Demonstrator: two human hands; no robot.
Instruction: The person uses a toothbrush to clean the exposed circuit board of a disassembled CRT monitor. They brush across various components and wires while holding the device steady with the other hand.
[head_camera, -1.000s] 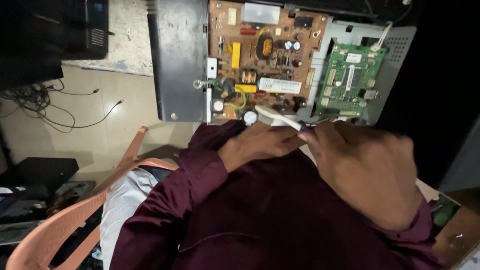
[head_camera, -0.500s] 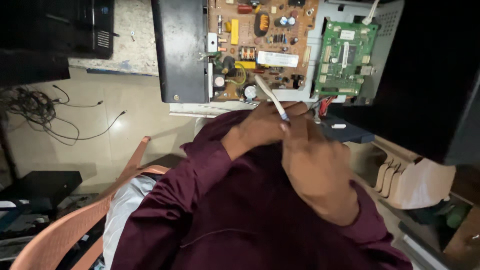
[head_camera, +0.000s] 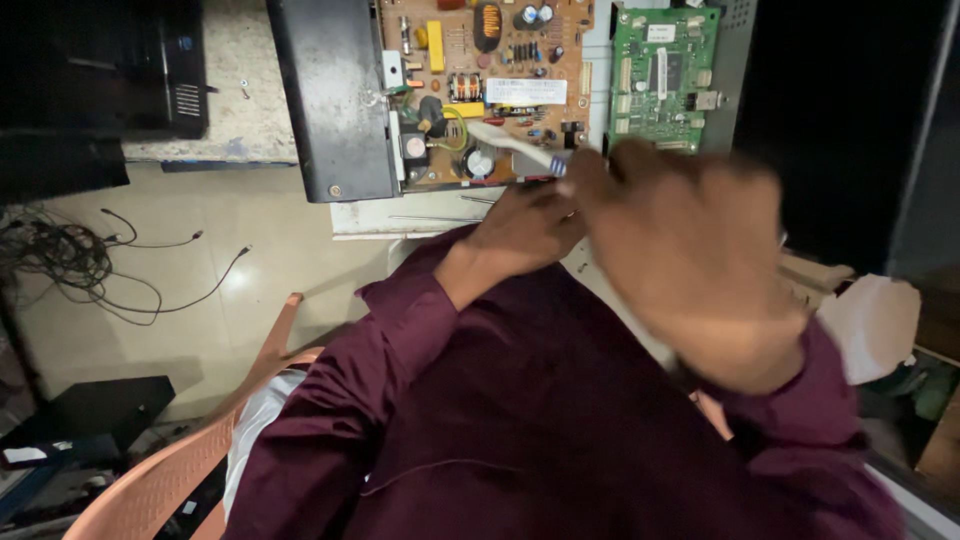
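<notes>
Right hand: the right hand (head_camera: 700, 270) was blurred and near the camera; its fingers seemed closed around the handle end of a white brush (head_camera: 515, 148), but the blur did not let me be sure of the grip.
Left hand: the left hand (head_camera: 525, 230) was under the brush, just beside the right one; I cannot tell whether it was open or closed, or whether it touched the brush.
Brush: its head lay over the lower edge of the brown circuit board (head_camera: 480, 90), near a round capacitor.
Board: it sat in an opened device on the table (head_camera: 200, 120), with a green circuit board (head_camera: 665, 75) at its right and a black cover (head_camera: 335, 100) at its left.
Progress: the device was already open and both boards were bare; I judged the brushing to be under way at the lower edge only. Nothing was put back together yet.
Around: cables (head_camera: 70, 260) lay on the floor, and an orange plastic chair (head_camera: 190, 460) stood by the maroon sleeve (head_camera: 420, 400).
</notes>
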